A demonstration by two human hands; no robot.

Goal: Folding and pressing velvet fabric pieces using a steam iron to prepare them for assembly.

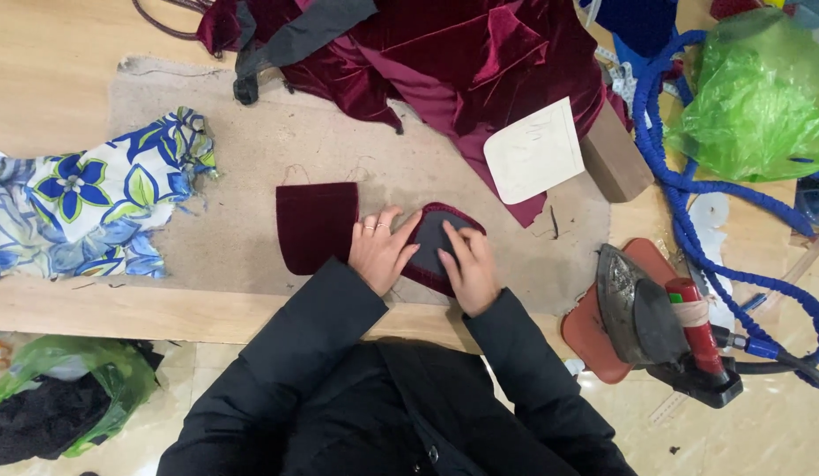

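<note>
Both hands flat, pressing, nothing gripped: left hand (379, 251) and right hand (469, 269) on dark pocket piece (434, 240) with burgundy velvet edge, pad centre.

Risk, judged: folded edge could spring open if pressure eases; iron (660, 322) at 4 o'clock may be hot, sleeve close.

Surface: beige pad (251, 150) on wooden table (48, 62). Second velvet piece (317, 225) at 9 o'clock, velvet pile (453, 53) at 12, floral cloth (101, 194) far left. Pale floor below.

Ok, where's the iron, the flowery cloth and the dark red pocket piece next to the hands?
iron (643, 322), head view, on its dark metal soleplate.
flowery cloth (92, 207), head view, on the middle of the blue and white print.
dark red pocket piece (317, 225), head view, on the centre of the velvet.
</note>
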